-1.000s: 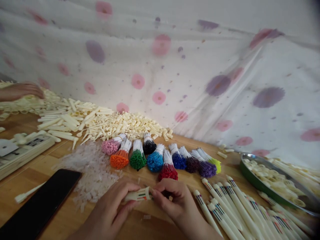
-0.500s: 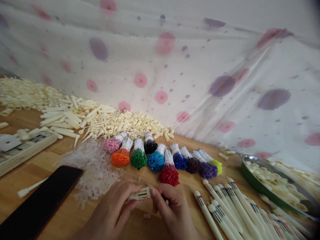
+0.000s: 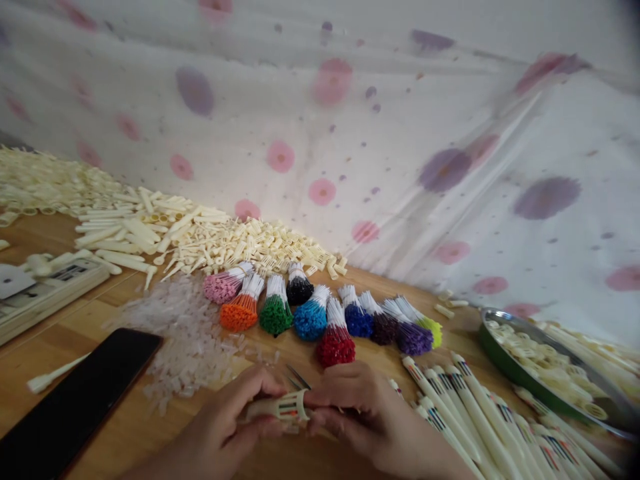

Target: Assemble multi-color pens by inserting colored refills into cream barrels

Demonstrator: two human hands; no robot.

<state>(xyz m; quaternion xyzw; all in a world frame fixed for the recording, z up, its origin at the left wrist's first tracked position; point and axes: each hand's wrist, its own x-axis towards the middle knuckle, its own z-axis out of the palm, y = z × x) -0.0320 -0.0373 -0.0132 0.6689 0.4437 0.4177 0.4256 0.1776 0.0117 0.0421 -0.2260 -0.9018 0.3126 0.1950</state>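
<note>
My left hand (image 3: 225, 417) is closed around a cream slotted pen barrel part (image 3: 280, 408), with its open, slotted end toward the right. Small coloured pieces show through the slots. My right hand (image 3: 367, 413) is closed, its fingertips at the barrel's slotted end. A pair of metal tweezers (image 3: 299, 377) sticks out of the right hand, both thin tips pointing up and left. Most of the tweezers are hidden by the fingers. Just beyond the hands stands a bundle of red-tipped refills (image 3: 336, 343), and a heap of small clear plastic pieces (image 3: 187, 340) spreads to the left.
More refill bundles, among them orange (image 3: 240, 310) and green (image 3: 276, 313), form a row. Cream pen parts (image 3: 250, 243) are piled behind. A black phone (image 3: 83, 400) and a power strip (image 3: 55, 287) lie left. Finished-looking multicolour pens (image 3: 480, 413) and a green-sided dish (image 3: 520, 373) are right.
My right hand has turned so its back faces up more, and the tweezer tips show more clearly. The barrel part has shifted slightly down and to the right.
</note>
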